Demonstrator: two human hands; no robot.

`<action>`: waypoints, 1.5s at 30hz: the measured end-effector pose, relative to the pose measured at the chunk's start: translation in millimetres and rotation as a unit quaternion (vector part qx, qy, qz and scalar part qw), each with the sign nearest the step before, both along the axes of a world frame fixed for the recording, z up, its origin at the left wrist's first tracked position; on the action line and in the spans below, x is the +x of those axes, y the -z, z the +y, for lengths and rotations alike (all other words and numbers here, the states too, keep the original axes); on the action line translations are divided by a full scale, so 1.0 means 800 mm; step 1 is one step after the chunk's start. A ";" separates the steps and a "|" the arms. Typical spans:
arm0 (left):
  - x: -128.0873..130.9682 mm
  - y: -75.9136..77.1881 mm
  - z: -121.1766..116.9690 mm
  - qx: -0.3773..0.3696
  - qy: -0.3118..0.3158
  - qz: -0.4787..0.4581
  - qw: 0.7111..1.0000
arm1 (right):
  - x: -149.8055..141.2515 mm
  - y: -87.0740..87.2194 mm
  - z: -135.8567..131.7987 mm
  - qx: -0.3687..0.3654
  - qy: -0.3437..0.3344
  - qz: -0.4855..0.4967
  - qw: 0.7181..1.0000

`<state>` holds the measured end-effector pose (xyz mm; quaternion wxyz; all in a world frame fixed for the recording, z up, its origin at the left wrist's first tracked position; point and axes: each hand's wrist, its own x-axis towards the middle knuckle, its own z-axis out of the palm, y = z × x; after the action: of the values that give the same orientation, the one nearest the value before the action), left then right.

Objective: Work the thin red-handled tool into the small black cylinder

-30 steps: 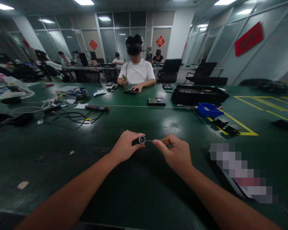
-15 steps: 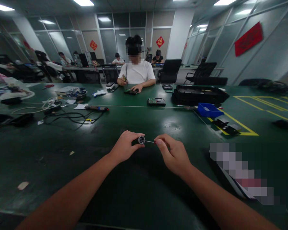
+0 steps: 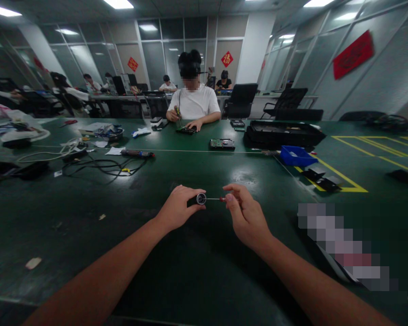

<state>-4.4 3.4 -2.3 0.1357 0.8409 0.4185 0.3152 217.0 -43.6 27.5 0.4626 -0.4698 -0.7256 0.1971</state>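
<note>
1. At frame centre: dark cylinder (image 3: 201,198), round end in view, pinched between thumb and fingers of left hand (image 3: 177,207).
2. Just right: screwdriver (image 3: 223,199), shaft level, tip at cylinder's side; cannot tell whether inserted. Handle mostly hidden in grip of right hand (image 3: 247,213).
3. Above centre: hard drive (image 3: 222,144), flat on green table (image 3: 71,203).
4. Right of centre, upper half: blue bin (image 3: 295,157).

Dark green table (image 3: 177,280), blue bin (image 3: 298,160), black tray (image 3: 282,138), hard drive (image 3: 222,144), white paper (image 3: 113,151)
</note>
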 end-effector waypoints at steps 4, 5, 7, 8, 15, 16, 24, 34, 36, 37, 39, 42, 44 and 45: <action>-0.001 0.001 0.000 0.002 -0.004 -0.002 1.000 | -0.003 0.006 0.002 -0.031 -0.007 0.119 0.992; -0.002 0.001 0.000 0.002 -0.005 -0.003 1.000 | -0.004 0.007 0.004 -0.043 -0.011 0.146 0.988; -0.002 0.002 0.001 0.003 -0.007 -0.006 1.000 | -0.004 0.011 0.009 -0.071 -0.014 0.191 0.979; -0.002 0.002 0.001 0.003 -0.007 -0.008 1.000 | -0.004 0.012 0.012 -0.087 -0.013 0.214 0.973; -0.002 0.001 0.001 0.005 -0.015 -0.004 1.000 | 0.000 0.025 0.031 -0.175 0.003 0.395 0.902; -0.002 0.001 0.001 0.003 -0.014 -0.001 1.000 | 0.000 0.025 0.032 -0.170 0.008 0.396 0.902; -0.001 -0.002 -0.001 -0.001 0.002 0.006 1.000 | -0.003 0.018 0.021 -0.093 0.031 0.261 0.960; 0.001 -0.003 -0.002 0.003 0.002 0.048 0.999 | 0.002 0.008 0.008 -0.010 0.017 0.070 0.997; 0.001 -0.003 -0.002 0.002 0.003 0.053 0.999 | 0.003 0.005 0.007 -0.003 0.021 0.040 0.999; 0.001 -0.003 -0.002 0.001 0.003 0.054 0.999 | 0.003 0.004 0.007 0.000 0.024 0.024 0.999; 0.001 -0.002 -0.001 0.000 0.002 0.057 0.998 | 0.004 0.001 0.005 0.007 0.029 -0.006 1.000; 0.001 0.000 0.000 -0.001 -0.001 0.061 0.998 | 0.003 -0.004 0.004 0.017 0.033 -0.037 0.999; 0.001 0.001 0.000 -0.001 0.001 0.064 0.998 | 0.003 -0.006 0.003 0.017 0.024 -0.051 0.998; 0.001 0.001 0.000 -0.003 0.002 0.065 0.998 | 0.002 -0.007 0.003 0.015 0.016 -0.058 0.998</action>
<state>-3.3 3.7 -3.0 0.1110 0.8601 0.4257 0.2581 218.9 -41.5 33.1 0.4302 -0.4850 -0.7463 0.1510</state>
